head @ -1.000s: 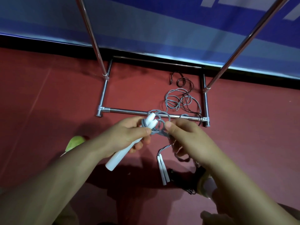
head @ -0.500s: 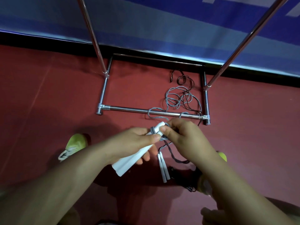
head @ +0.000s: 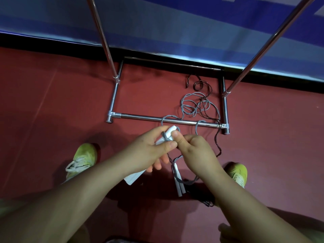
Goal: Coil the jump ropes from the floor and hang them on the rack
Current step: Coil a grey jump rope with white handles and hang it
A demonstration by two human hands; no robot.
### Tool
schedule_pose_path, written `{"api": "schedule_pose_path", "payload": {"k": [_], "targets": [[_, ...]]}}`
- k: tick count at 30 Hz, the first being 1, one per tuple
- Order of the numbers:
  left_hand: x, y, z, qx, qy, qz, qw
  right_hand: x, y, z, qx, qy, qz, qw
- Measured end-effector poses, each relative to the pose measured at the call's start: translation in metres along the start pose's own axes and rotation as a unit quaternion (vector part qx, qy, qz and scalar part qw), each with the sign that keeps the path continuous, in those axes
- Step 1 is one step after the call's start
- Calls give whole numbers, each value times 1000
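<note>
My left hand (head: 149,151) grips the white handles (head: 169,133) of a grey jump rope, their lower ends sticking out below my palm. My right hand (head: 196,151) pinches the grey cord right at the handle tips. The grey rope (head: 194,104) trails back over the rack's front base bar (head: 175,121) into loose loops on the red floor. A dark rope (head: 201,85) lies tangled with it there. A second pair of white handles (head: 178,181) lies on the floor below my hands, on a dark cord.
The chrome rack stands ahead with two slanting uprights (head: 103,39) and a rectangular floor frame against a blue wall. My yellow-green shoes (head: 82,160) are planted either side of my hands. Open red floor lies left and right.
The grey loops that stood above the handle tips have been drawn down tight onto the handles. Both hands sank slightly toward me, and my shoes came into view.
</note>
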State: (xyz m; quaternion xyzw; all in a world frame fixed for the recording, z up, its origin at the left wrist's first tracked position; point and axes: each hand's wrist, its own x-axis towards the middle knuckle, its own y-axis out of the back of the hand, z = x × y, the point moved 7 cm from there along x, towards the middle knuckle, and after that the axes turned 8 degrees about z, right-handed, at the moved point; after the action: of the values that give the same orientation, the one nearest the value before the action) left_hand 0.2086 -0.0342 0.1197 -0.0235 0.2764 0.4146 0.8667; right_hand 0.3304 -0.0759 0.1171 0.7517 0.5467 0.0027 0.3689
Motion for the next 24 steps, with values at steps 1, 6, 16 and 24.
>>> {"api": "schedule_pose_path", "payload": {"k": [1, 6, 16, 24], "targets": [[0, 0, -1, 3, 2, 1, 1000, 0, -1, -1, -3, 1, -6, 1000], [1, 1, -4, 24, 3, 7, 1000, 1, -2, -1, -13, 14, -22, 1000], [10, 26, -3, 46, 15, 72, 996, -3, 5, -17, -130, 154, -137, 970], [12, 27, -10, 107, 34, 53, 992, -12, 35, -39, -104, 212, -60, 970]]}}
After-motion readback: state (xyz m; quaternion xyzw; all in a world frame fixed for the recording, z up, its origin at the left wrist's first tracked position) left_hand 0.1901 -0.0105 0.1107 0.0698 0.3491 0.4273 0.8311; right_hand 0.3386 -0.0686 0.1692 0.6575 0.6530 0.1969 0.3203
